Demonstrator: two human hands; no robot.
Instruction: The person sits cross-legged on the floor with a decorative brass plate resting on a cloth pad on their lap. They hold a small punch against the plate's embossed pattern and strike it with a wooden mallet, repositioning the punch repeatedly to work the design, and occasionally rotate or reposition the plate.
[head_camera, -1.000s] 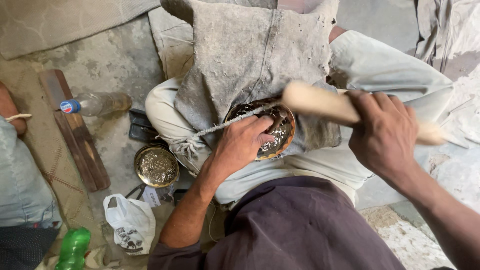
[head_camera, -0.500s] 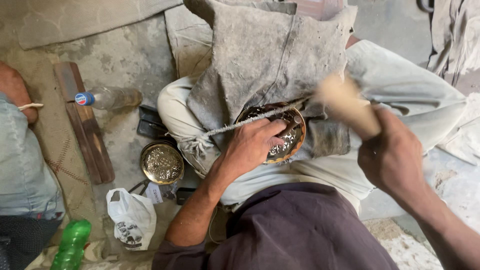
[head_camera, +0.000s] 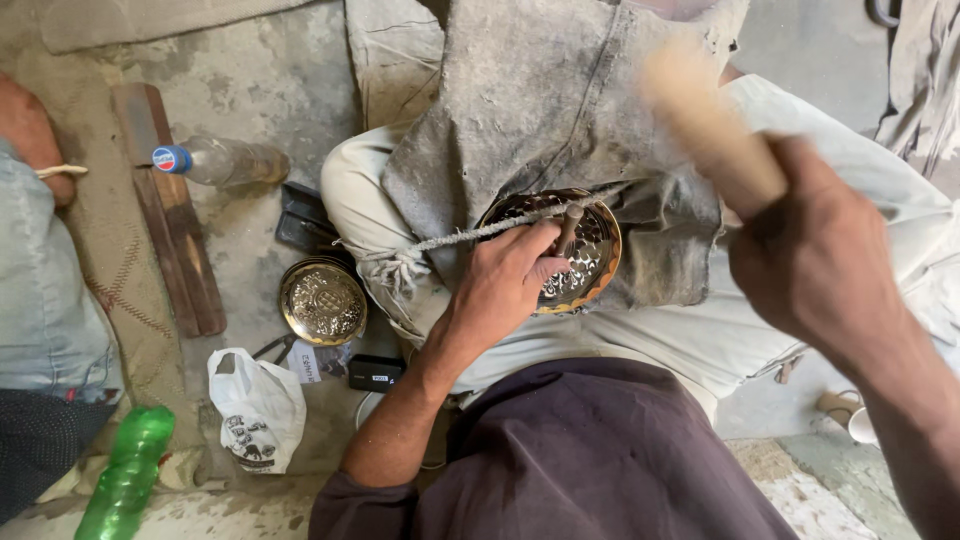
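Brass plate (head_camera: 590, 250), round and embossed, lies under left hand (head_camera: 505, 285) holding punch (head_camera: 568, 228).

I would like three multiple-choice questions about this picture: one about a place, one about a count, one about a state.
1. Where does the round metal plate being worked on rest?
A. on the person's lap
B. on the wooden plank
C. inside the white bag

2. How many plastic bottles lie on the floor?
A. none
B. two
C. five

3. How is the wooden mallet?
A. lying on the floor
B. raised in the right hand
C. broken in two

Answers:
1 A: the worked plate sits on grey cloth over the legs, under the left hand.
2 B: a clear bottle and a green bottle.
3 B: the right hand grips the blurred mallet above the lap.
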